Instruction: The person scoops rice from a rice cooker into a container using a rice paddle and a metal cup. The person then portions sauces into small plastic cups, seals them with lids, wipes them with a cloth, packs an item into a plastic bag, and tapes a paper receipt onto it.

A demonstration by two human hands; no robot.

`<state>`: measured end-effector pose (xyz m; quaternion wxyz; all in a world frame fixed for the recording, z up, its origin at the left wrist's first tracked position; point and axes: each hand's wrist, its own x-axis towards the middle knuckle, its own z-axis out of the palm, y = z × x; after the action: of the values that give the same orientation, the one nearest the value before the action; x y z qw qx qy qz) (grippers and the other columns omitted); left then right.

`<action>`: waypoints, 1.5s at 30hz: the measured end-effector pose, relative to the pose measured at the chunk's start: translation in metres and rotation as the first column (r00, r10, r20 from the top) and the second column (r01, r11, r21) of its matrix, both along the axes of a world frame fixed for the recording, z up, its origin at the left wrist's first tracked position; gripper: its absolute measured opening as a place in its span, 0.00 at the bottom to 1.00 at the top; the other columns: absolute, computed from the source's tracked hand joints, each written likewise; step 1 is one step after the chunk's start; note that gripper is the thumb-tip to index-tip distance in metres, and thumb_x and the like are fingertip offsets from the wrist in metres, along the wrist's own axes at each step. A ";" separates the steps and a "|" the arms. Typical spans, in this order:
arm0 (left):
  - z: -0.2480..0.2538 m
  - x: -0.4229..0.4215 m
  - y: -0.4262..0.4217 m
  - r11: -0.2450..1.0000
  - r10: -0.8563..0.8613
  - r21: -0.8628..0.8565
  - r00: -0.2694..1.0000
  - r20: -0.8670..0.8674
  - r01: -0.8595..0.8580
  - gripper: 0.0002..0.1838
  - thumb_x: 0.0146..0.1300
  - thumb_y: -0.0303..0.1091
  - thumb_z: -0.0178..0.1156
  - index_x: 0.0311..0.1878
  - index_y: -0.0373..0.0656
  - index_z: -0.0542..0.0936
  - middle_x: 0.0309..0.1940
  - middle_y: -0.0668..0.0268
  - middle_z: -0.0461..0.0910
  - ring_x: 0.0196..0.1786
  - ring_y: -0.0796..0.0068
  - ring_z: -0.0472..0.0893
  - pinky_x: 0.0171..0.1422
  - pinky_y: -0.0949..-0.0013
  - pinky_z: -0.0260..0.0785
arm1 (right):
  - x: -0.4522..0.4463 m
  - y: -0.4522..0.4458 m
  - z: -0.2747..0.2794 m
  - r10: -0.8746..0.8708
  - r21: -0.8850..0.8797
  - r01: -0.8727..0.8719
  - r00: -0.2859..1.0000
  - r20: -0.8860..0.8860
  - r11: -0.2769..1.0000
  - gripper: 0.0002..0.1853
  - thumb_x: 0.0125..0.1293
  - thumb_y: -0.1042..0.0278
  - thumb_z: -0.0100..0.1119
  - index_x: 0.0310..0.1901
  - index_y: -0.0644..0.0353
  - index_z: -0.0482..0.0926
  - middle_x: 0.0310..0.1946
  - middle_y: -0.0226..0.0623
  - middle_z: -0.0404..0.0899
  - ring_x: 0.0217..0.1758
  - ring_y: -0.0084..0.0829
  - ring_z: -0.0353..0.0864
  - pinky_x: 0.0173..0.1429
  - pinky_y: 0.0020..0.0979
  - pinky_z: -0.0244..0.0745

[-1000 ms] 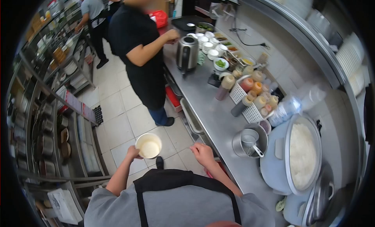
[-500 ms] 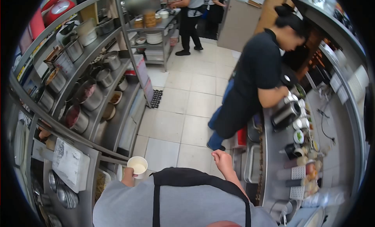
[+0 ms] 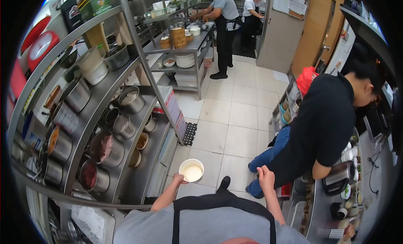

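A white bowl (image 3: pixel 192 171) with pale contents is held out over the floor, its rim gripped at the left side by my left hand (image 3: pixel 179 179). What the contents are is too small to tell. My right hand (image 3: pixel 265 177) is raised at the right, its fingers curled closed, with nothing visible in them. It appears in front of the dark apron of a nearby person (image 3: pixel 321 122), who leans over the counter at the right.
Left, a metal rack (image 3: pixel 121 63) holds pots with food. Tiled floor (image 3: pixel 214 135) stretches ahead to a table with bamboo steamers (image 3: pixel 179 37) and two more people. A kettle (image 3: pixel 338 175) and small bowls stand on the right-hand counter.
The view has swung left from the counter towards the rack and aisle. The bowl stays in my left hand. My right hand remains raised and closed. The nearby person now leans further over the counter.
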<state>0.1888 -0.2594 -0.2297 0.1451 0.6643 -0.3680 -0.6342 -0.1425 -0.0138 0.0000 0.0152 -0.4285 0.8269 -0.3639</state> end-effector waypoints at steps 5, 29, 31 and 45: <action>0.099 -0.082 -0.071 0.998 -0.026 -0.060 1.000 0.008 0.027 0.19 0.50 0.16 0.40 0.46 0.24 0.70 0.36 0.47 0.76 0.32 0.55 0.81 0.29 0.61 0.80 | -0.061 -0.089 0.004 0.015 0.074 -0.023 0.994 0.107 0.997 0.16 0.48 0.75 0.51 0.42 0.54 0.75 0.13 0.40 0.68 0.18 0.40 0.72 0.26 0.37 0.67; 0.194 -0.346 -0.585 0.833 -0.342 -0.448 0.939 0.045 0.325 0.15 0.47 0.20 0.47 0.40 0.26 0.74 0.28 0.49 0.78 0.23 0.59 0.80 0.22 0.66 0.77 | -0.250 -0.507 0.000 -0.270 0.061 0.264 0.945 0.183 0.963 0.14 0.57 0.75 0.48 0.45 0.50 0.75 0.24 0.43 0.75 0.30 0.43 0.75 0.35 0.38 0.69; 0.213 -0.387 -0.631 0.781 -0.365 -0.496 0.922 0.131 0.380 0.15 0.47 0.20 0.47 0.40 0.26 0.74 0.28 0.50 0.78 0.23 0.60 0.80 0.23 0.66 0.77 | -0.281 -0.516 -0.019 -0.326 0.102 0.312 0.932 0.160 0.944 0.15 0.58 0.75 0.49 0.47 0.50 0.74 0.25 0.43 0.75 0.31 0.43 0.74 0.36 0.38 0.69; 0.257 -0.558 -0.885 0.947 -0.191 -0.313 0.912 -0.362 0.074 0.18 0.50 0.16 0.43 0.47 0.17 0.61 0.44 0.40 0.69 0.34 0.51 0.80 0.28 0.66 0.80 | -0.453 -0.639 0.002 -0.228 0.098 0.222 0.972 0.055 0.970 0.10 0.57 0.73 0.54 0.41 0.60 0.76 0.32 0.42 0.75 0.30 0.35 0.76 0.37 0.31 0.71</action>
<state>-0.3691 -1.1447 0.0278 0.2677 0.4698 -0.4664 -0.7001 -0.5956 -0.6529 0.0016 0.0205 -0.3188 0.8849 -0.3390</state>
